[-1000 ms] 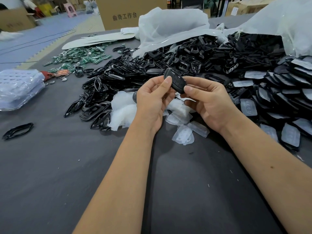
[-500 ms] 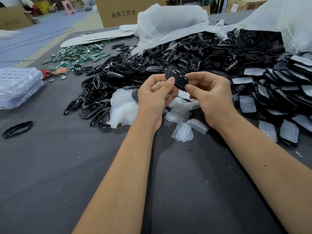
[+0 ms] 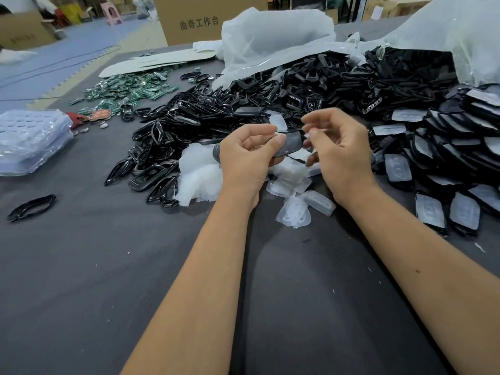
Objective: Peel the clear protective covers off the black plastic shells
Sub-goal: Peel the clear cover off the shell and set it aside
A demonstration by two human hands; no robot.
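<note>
My left hand (image 3: 243,161) grips a black plastic shell (image 3: 290,143) between thumb and fingers, its glossy face turned up. My right hand (image 3: 341,152) is beside the shell's right end with fingers curled; whether it pinches anything is unclear. A small clear cover (image 3: 278,122) sits just above the shell, at my left index fingertip. Peeled clear covers (image 3: 295,209) lie on the table under my hands. A heap of covered black shells (image 3: 446,209) lies at the right.
A large pile of black frames (image 3: 216,117) fills the middle of the dark table (image 3: 108,266). Green circuit boards (image 3: 127,90) lie at the back left, and clear trays (image 3: 29,142) at the far left. White plastic bags (image 3: 270,41) and a cardboard box (image 3: 194,20) stand behind. One loose black frame (image 3: 31,207) lies left.
The shell has dropped lower and turned flat in my left hand. My right hand has pulled slightly away to the right. A clear cover now shows above the shell.
</note>
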